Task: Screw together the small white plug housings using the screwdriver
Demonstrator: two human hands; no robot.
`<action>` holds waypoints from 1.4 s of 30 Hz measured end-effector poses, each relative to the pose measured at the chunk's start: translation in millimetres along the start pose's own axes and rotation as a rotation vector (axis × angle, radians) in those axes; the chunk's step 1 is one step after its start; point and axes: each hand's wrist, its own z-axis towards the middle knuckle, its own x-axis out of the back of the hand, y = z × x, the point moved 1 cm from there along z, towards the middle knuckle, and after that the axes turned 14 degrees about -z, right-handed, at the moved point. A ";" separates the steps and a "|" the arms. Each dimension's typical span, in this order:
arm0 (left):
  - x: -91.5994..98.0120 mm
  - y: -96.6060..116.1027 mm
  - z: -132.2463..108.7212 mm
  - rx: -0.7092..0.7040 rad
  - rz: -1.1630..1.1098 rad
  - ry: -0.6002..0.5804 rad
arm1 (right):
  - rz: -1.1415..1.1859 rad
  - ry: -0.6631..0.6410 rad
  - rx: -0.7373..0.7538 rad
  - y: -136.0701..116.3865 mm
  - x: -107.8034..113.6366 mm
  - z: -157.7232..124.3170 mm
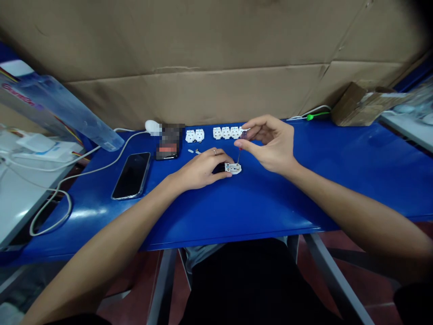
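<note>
while the left hand (199,170) sits curled over a black piece (218,168), its fingertips against a white plastic socket module (233,169) on the blue table (270,203), the right hand (270,144) pinches a slim screwdriver (238,151) between thumb and finger, with the tip down at the module. looks like screw work on that one module to me, but the tip is too small to be sure. the left hand seems to be pinning things down rather than properly gripping, can't really tell. counts: six more white modules (226,133) at the back, two then four, the last partly behind those fingers; two tiny loose bits (191,151); one black smartphone (131,175); one green-handled screwdriver (318,116); one cardboard box (358,104).
</note>
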 end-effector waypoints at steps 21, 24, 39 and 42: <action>0.0 -0.2 -0.7 -0.012 0.002 0.000 | 0.128 -0.068 -0.026 3.6 -1.8 -0.9; 0.0 -0.3 -0.7 -0.010 0.002 -0.003 | 0.162 -0.100 -0.030 3.0 -1.4 -0.5; -0.1 -1.1 -0.3 -0.038 0.023 0.003 | 0.195 -0.121 0.046 -0.6 1.7 -0.7; -0.3 -0.1 -0.3 -0.030 0.022 0.008 | 0.209 -0.120 0.041 -2.4 3.7 0.7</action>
